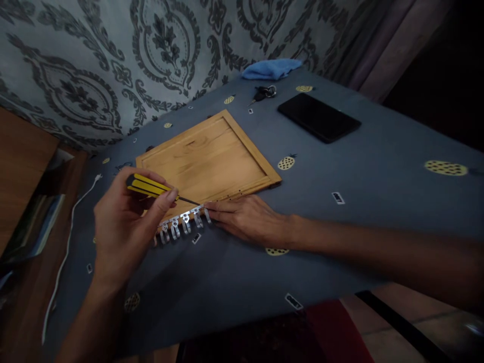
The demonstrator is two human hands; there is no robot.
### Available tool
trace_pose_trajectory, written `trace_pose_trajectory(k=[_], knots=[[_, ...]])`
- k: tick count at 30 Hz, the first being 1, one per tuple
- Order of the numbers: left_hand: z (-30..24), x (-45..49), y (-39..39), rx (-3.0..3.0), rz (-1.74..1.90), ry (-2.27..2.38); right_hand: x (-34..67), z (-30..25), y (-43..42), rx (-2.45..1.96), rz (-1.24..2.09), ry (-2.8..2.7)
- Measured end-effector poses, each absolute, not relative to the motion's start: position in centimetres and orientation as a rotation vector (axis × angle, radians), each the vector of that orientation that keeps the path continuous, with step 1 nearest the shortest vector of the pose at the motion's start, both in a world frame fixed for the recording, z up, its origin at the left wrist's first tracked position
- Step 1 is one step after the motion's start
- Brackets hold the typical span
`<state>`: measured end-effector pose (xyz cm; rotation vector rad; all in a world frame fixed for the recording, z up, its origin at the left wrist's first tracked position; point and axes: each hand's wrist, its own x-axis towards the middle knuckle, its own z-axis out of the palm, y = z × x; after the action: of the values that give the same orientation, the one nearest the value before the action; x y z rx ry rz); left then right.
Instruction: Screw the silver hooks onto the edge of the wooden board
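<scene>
My left hand [126,217] is closed around a yellow and black screwdriver [148,185]. Its thin shaft points right and down, and the tip is by the right end of a metal hook rail [185,218]. The rail, with several silver hooks, lies along the near edge of a framed wooden board [196,156]. My right hand [249,217] has its fingers pressed together at the rail's right end, against the board's edge. Whether a screw sits under the tip or between those fingertips is too small to tell. A few small dark holes dot the near frame strip, right of the rail.
The board lies on a grey tablecloth [378,212] with pineapple prints. Behind it are a black phone [319,117], keys [263,94] and a blue cloth [271,69] near the patterned wall. A white cable [71,227] runs along the left edge, beside a wooden shelf.
</scene>
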<state>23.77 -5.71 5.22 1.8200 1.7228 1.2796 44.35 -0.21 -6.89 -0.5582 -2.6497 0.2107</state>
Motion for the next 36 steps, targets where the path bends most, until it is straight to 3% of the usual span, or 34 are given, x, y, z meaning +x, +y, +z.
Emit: trace_pose_trajectory(k=[9, 36], knots=[[3.6, 23.7, -5.0, 1.871, 1.138, 1.639, 44.3, -6.8, -0.3, -0.558, 0.186, -2.61], [3.6, 23.5, -4.8, 1.818, 1.187, 1.647, 44.3, -6.8, -0.2, -0.557, 0.27, -2.62]])
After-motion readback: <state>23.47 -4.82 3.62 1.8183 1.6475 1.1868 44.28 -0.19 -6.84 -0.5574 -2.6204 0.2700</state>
